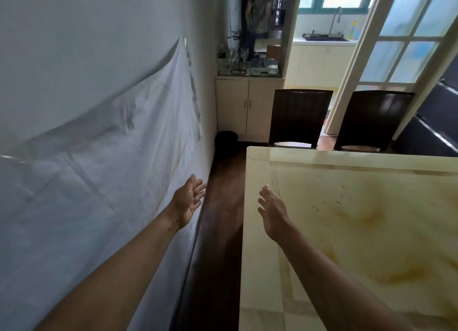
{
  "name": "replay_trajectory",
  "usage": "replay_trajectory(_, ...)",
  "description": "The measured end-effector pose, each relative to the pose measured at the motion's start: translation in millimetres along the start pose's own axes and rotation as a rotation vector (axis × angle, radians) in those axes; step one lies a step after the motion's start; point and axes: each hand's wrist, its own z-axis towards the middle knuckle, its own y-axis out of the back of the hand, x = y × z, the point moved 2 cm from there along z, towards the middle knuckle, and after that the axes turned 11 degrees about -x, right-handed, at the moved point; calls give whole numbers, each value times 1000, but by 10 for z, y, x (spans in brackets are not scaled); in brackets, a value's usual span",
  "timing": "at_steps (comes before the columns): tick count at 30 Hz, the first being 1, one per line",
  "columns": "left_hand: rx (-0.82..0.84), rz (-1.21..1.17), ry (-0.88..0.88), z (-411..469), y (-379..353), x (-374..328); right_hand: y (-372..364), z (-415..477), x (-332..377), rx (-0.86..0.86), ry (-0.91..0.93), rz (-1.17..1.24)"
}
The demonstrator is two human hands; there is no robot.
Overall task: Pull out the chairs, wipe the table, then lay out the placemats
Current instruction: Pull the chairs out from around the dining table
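The left hand (pixel 189 202) was held open, empty, off the table's (pixel 347 244) left edge; the right hand (pixel 272 211), likewise open, above it. Chairs (pixel 300 117) were tucked at the table's far edge.

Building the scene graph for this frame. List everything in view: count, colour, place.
table: 1, cream with yellow marbling, right foreground
chairs: 2, dark brown, pushed in at the table's far end
sheet: 1, white, taped on the left wall
cabinet: 1, cream, two doors, far corner
stemmed glasses: several, clear, on the cabinet top
bin: 1, black, on the floor beside the cabinet
faucet: 1, metal, kitchen counter beyond the doorway
door: 1, white frame, frosted panes, right of the doorway
left hand: open, empty, near the wall
right hand: open, empty, over the table's left edge
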Motion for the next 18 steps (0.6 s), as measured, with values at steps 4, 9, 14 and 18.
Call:
replay_trajectory(4, 12, 17, -6, 355, -283, -150, 60, 280, 130, -53, 10, 30)
replay_trajectory(9, 76, 50, 13, 810, -712, -271, 161, 630, 292, -136, 18, 62)
replay_trajectory(14, 138, 107, 38, 1340, -1168, -386, 261, 1025, 493, -195, 31, 83)
replay_trajectory(18, 205, 120, 70, 1945, -1590, -434, 203, 1450, 615, -257, 35, 69)
